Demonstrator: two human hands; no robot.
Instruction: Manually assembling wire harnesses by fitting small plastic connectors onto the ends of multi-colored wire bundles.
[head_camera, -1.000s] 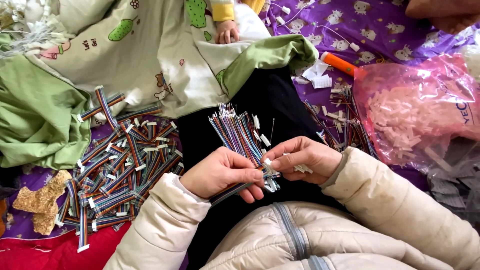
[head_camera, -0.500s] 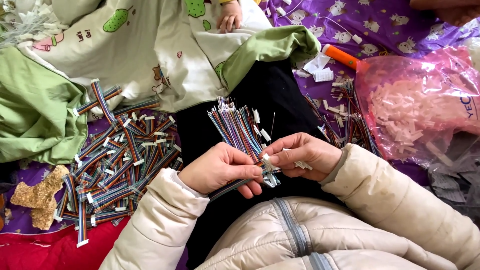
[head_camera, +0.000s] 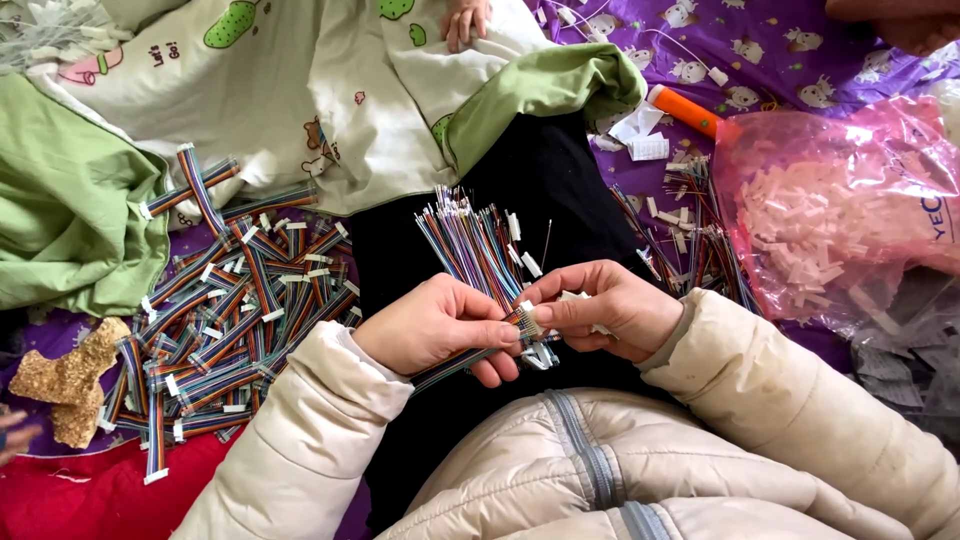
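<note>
My left hand (head_camera: 435, 325) grips a flat multicoloured ribbon cable (head_camera: 450, 366) that runs under its fingers toward the lower left. My right hand (head_camera: 610, 305) pinches a small white connector (head_camera: 530, 320) at the cable's end, fingertips of both hands meeting there. Behind my hands a fanned bundle of thin coloured wires (head_camera: 470, 240) lies on my black lap. Both sleeves are cream padded jacket.
A heap of finished ribbon cables with white ends (head_camera: 225, 320) lies at the left on purple cloth. A pink plastic bag of white connectors (head_camera: 830, 210) sits at the right, loose wires (head_camera: 690, 245) beside it. An orange tube (head_camera: 685, 110), green-and-white blanket (head_camera: 300, 90) and a small child's hand (head_camera: 465, 20) are behind.
My hands have stayed together at the cable end; the fingers shifted slightly on the connector. The view has tilted a little.
</note>
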